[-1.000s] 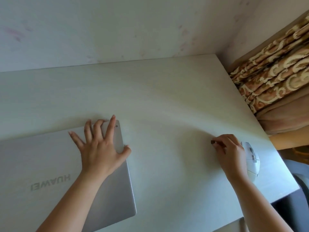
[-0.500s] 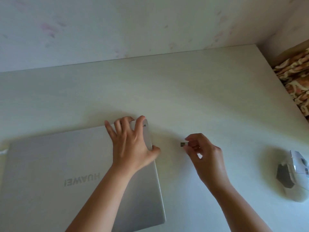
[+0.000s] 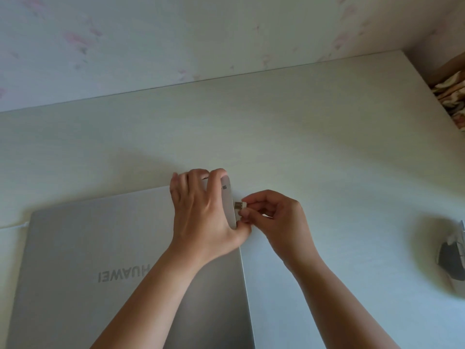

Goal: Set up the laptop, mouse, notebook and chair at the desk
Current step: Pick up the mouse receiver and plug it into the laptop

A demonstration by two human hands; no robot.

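Observation:
A closed silver laptop (image 3: 88, 248) lies flat on the white desk (image 3: 302, 137) at the lower left, its logo upside down to me. My left hand (image 3: 201, 210) grips the laptop's far right corner, fingers curled over the back edge and thumb at the right side. My right hand (image 3: 271, 217) pinches a small USB receiver (image 3: 238, 205), whose metal end touches the laptop's right edge. A white and grey mouse (image 3: 453, 258) lies at the right border, half cut off. No notebook or chair is in view.
A pale wall with faint pink marks rises behind the desk. A patterned curtain (image 3: 450, 96) hangs past the desk's right edge. A thin white cable (image 3: 15, 225) runs off from the laptop's left rear corner.
My right hand has carried the USB receiver leftward from beside the mouse up to the laptop's right edge. My left hand has curled tighter on the laptop's corner. The view has shifted left.

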